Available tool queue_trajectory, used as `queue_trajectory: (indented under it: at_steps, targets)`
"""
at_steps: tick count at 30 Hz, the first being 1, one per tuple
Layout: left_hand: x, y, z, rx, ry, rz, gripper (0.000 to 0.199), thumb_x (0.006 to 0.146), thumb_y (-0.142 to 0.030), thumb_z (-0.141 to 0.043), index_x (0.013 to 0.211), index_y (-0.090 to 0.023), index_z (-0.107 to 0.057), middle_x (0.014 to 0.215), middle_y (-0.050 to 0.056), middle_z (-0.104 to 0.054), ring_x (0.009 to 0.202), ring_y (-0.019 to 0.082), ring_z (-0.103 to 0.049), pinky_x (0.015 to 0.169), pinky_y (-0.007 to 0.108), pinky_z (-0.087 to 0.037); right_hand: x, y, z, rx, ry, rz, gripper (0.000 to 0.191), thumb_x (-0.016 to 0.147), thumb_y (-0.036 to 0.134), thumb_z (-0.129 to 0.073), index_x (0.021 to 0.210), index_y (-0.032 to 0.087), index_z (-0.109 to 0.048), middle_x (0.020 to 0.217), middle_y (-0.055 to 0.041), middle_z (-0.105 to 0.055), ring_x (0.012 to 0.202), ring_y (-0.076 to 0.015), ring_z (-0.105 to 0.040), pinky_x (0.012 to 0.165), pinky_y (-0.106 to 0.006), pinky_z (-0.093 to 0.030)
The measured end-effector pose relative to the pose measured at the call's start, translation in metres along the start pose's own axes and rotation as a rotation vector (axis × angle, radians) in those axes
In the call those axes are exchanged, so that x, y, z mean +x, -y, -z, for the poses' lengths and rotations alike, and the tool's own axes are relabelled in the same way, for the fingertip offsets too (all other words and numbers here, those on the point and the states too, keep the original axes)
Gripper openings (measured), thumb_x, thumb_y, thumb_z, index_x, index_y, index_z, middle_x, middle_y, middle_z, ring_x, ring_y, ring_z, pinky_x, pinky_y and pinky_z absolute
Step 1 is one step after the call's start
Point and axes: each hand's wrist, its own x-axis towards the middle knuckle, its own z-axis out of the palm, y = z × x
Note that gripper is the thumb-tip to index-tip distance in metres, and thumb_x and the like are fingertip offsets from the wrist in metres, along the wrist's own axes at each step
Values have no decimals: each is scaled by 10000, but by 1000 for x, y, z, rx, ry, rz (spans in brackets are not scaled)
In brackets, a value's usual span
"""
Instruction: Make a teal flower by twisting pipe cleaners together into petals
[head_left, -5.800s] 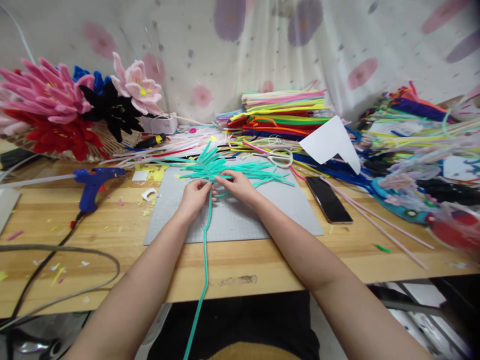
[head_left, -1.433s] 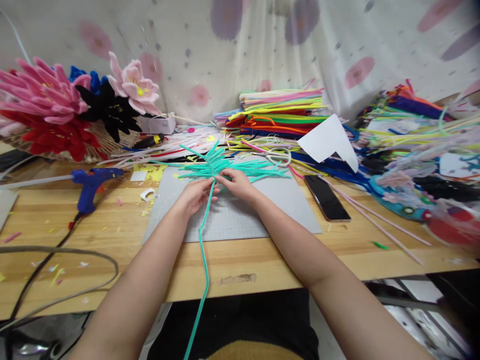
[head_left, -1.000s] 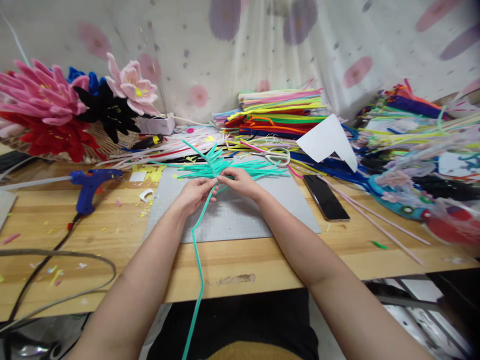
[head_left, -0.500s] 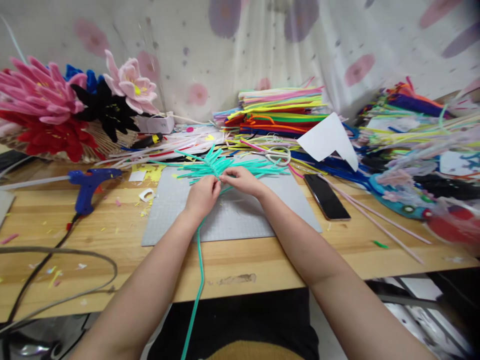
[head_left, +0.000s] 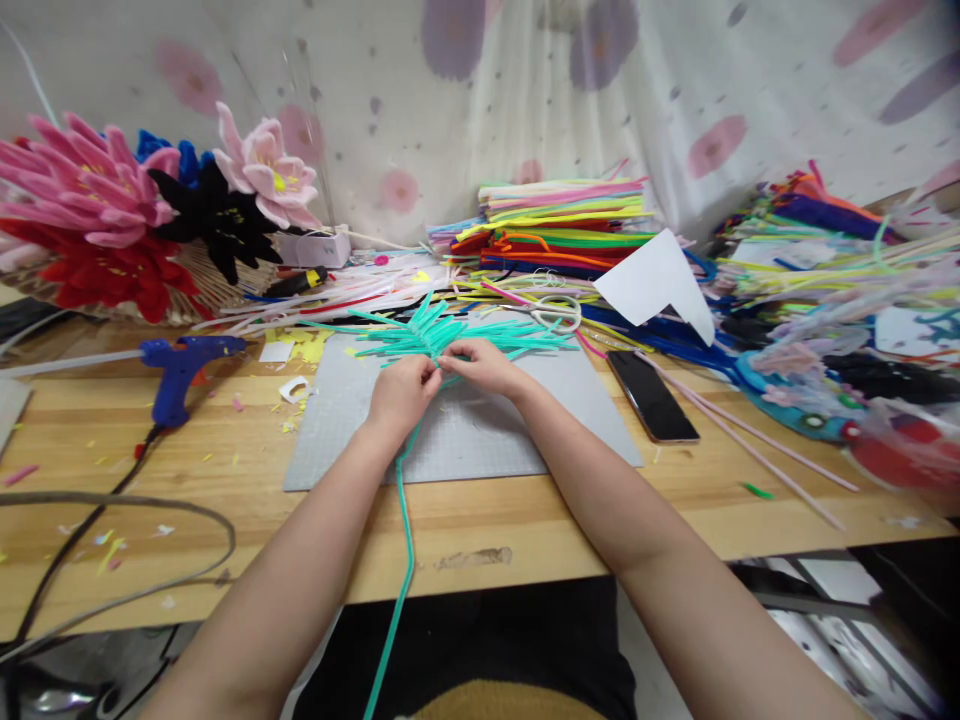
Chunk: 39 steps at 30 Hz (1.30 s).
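Observation:
A bunch of teal pipe cleaners (head_left: 427, 330) fans out over the grey cutting mat (head_left: 330, 450). My left hand (head_left: 403, 388) pinches its near end, fingers closed. My right hand (head_left: 480, 365) is closed beside it, thumb and fingertips pinched on the same bunch, nearly touching the left. Exactly which strands lie between the fingertips is hidden. From under my left hand one long teal strand (head_left: 405, 530) hangs down past the table's front edge.
To the left lies a blue glue gun (head_left: 176, 375) with its cord. A phone (head_left: 651, 395) rests right of the mat. Behind are scissors (head_left: 559, 312), white paper (head_left: 652, 285) and pipe cleaner stacks (head_left: 559, 235). Fuzzy flowers (head_left: 105, 190) stand at back left.
Both hands keep their pinch on the teal bunch in almost the same place. The hanging strand has swung slightly to the right.

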Motion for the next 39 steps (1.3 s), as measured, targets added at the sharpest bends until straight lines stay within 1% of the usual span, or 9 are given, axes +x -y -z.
queue_trajectory:
  at_steps: [6, 10, 14, 18, 22, 28, 31, 35, 39]
  targets:
    - [-1, 1, -1, -101, -39, 70, 204, 792, -255, -499, 619, -183, -580, 656, 54, -635, 679, 177, -582, 670, 279, -398, 1, 2, -1, -33, -5, 20, 268, 806, 338, -495, 709, 130, -634, 729, -22, -621, 704, -119, -510, 658, -231, -358]
    - [2, 3, -3, -645, 2, 282, 129, 728, -286, -595, 764, -168, -631, 701, 35, -655, 660, 162, -614, 615, 270, -459, 0, 3, 2, -49, -32, 21, 304, 828, 371, -483, 740, 128, -642, 755, -33, -633, 723, -124, -527, 664, -229, -355]
    - [5, 1, 0, -1096, 92, 492, 239, 637, -321, -688, 777, -136, -634, 741, 37, -652, 649, 166, -625, 540, 292, -512, -2, 5, 1, -112, -23, 3, 335, 861, 385, -448, 750, 133, -639, 741, -27, -627, 700, -116, -518, 628, -220, -328]
    - [7, 2, 3, -1154, 28, 538, 246, 571, -275, -749, 701, -120, -611, 652, 8, -613, 618, 144, -611, 513, 259, -512, -3, 5, 3, -224, -15, -41, 429, 900, 433, -366, 713, 149, -627, 662, -16, -601, 630, -107, -481, 586, -223, -284]
    - [8, 5, 2, -1182, -124, 590, 233, 587, -256, -742, 691, -132, -574, 613, -22, -576, 579, 112, -582, 494, 231, -507, -5, 0, 11, -287, -52, -14, 310, 856, 419, -468, 821, 170, -648, 711, -9, -614, 651, -112, -477, 591, -224, -275]
    - [8, 7, 1, -1198, 18, 606, 239, 605, -286, -744, 668, -111, -593, 657, 22, -612, 575, 97, -567, 476, 213, -505, -4, -3, 12, -277, -39, 38, 280, 833, 406, -501, 830, 168, -648, 750, -13, -618, 669, -117, -478, 610, -224, -291]
    - [9, 8, 2, -1190, -1, 640, 170, 630, -225, -718, 658, -104, -602, 627, 23, -604, 567, 99, -570, 483, 215, -502, -5, 0, 10, -258, -68, 0, 253, 814, 379, -530, 944, 185, -625, 754, -3, -616, 661, -120, -484, 618, -223, -302]
    - [10, 11, 5, -1198, -4, 648, 96, 636, -141, -682, 619, -91, -602, 582, 16, -586, 494, 83, -528, 472, 228, -493, -8, 3, 13, -214, -149, 15, 375, 810, 310, -531, 1168, 202, -510, 736, 20, -605, 629, -118, -489, 632, -221, -322]
    - [13, 15, 11, -1210, 16, 680, 97, 647, -105, -657, 579, -88, -590, 559, 17, -580, 446, 71, -498, 466, 230, -489, -6, -1, 18, -254, -153, 35, 319, 829, 303, -516, 1134, 211, -545, 759, 6, -624, 657, -127, -510, 641, -228, -332]
